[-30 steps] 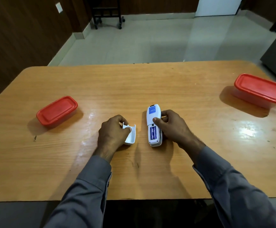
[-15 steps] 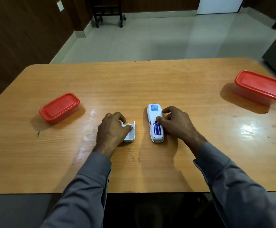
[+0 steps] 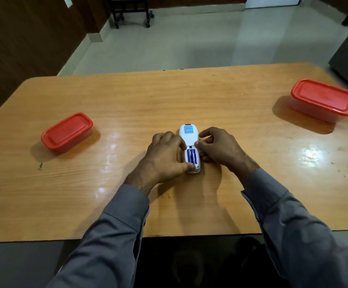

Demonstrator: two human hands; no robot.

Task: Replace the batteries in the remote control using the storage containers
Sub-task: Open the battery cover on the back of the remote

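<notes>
A white remote control (image 3: 188, 134) lies face down at the middle of the wooden table (image 3: 169, 96). Its battery bay is uncovered, with two blue batteries (image 3: 191, 155) inside. My left hand (image 3: 164, 156) grips the remote's left side, its thumb tip pressing at the near end of the batteries. From the other side my right hand (image 3: 221, 148) pinches the remote, thumb at the top edge of the bay. The white battery cover is out of sight, possibly under my left hand.
Two closed containers with red lids stand on the table, a small one (image 3: 67, 132) at the left and a larger one (image 3: 324, 98) at the far right. Beyond the far edge are tiled floor and a dark wheeled stand (image 3: 130, 9).
My left hand has left the spot where it held the battery cover and moved right onto the remote. My right hand has stayed on the remote.
</notes>
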